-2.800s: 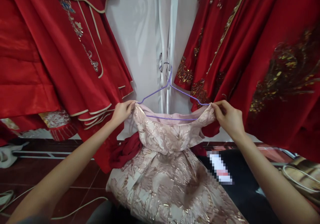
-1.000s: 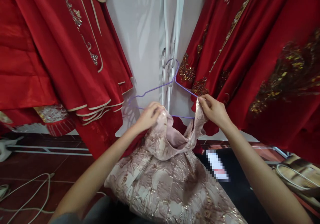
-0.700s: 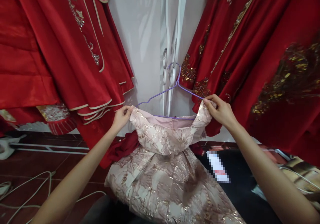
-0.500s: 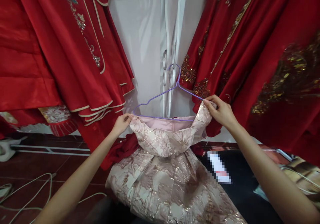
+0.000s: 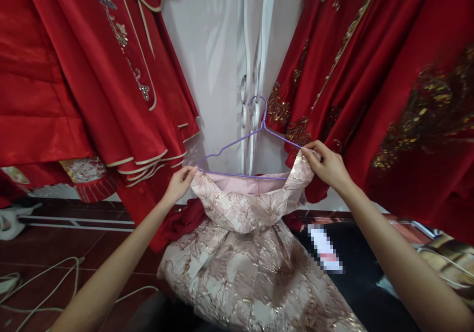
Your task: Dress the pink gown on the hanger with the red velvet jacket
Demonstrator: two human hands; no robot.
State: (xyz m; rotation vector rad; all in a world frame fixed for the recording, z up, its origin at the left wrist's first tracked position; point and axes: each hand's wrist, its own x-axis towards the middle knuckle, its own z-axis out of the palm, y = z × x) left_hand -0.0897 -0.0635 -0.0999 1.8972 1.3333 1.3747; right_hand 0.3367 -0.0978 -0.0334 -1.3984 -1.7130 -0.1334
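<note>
A pale pink floral dress (image 5: 244,211) with a metallic sheen spreads before me, its skirt falling toward my lap. Inside its neckline lies a purple wire hanger (image 5: 237,137), with its hook pointing up toward the white doors. At the dress's left shoulder edge, my left hand (image 5: 180,183) pinches the fabric close to the hanger's left end. Opposite it, my right hand (image 5: 326,163) grips the right shoulder band where the hanger's right arm goes in. Both sets of fingers are closed on the cloth. The right end of the hanger is hidden by fabric and fingers.
Red embroidered garments hang at left (image 5: 111,85) and right (image 5: 355,85). White cabinet doors (image 5: 207,65) stand between them. White cables (image 5: 74,268) trail over the dark red floor tiles (image 5: 99,245). A blurred-out white label (image 5: 324,248) rests on a black surface at right.
My left hand has shifted its fingers slightly at the dress's left shoulder edge. The right hand, the hanger and the dress stay almost where they were.
</note>
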